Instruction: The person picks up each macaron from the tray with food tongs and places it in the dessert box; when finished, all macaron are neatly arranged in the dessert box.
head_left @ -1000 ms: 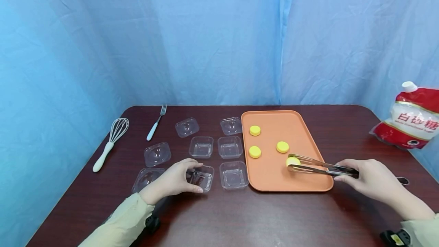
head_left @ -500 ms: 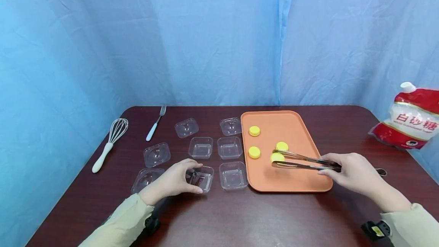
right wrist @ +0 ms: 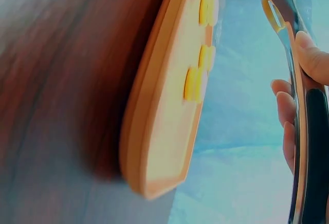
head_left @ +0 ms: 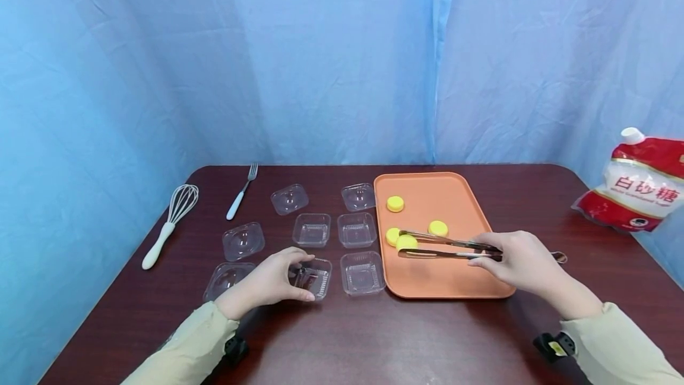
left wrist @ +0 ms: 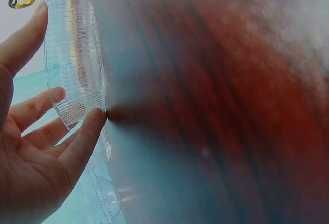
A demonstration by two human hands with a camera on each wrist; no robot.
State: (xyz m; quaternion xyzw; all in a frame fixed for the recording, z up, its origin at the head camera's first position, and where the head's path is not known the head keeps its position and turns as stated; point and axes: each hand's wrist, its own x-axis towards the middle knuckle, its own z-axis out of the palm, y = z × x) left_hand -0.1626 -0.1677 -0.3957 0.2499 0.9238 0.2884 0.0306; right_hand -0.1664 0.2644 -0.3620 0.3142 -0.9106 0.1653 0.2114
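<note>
My left hand (head_left: 275, 281) grips a square clear plastic container (head_left: 319, 281) on the table, thumb on the near side and fingers at the far side. In the left wrist view fingertips press its ribbed wall (left wrist: 77, 54). My right hand (head_left: 521, 259) holds metal tongs (head_left: 438, 253) with dark grips, roughly level and pointing left. Between the tong tips is a yellow round cake-like piece (head_left: 407, 243), over the left part of the orange tray (head_left: 454, 281). It partly overlaps another yellow piece (head_left: 392, 236). Two more yellow pieces (head_left: 438, 229) lie on the tray.
Beside the tray stand several clear containers (head_left: 363, 273), with clear domed lids (head_left: 243, 241) behind and to the left. A fork (head_left: 239, 198) and whisk (head_left: 173, 221) lie at the far left. A red-and-white sugar bag (head_left: 633, 186) stands at the right edge.
My right hand has carried the tongs and the yellow piece leftward across the tray, from its right-middle to its left side. My left hand has stayed on the container.
</note>
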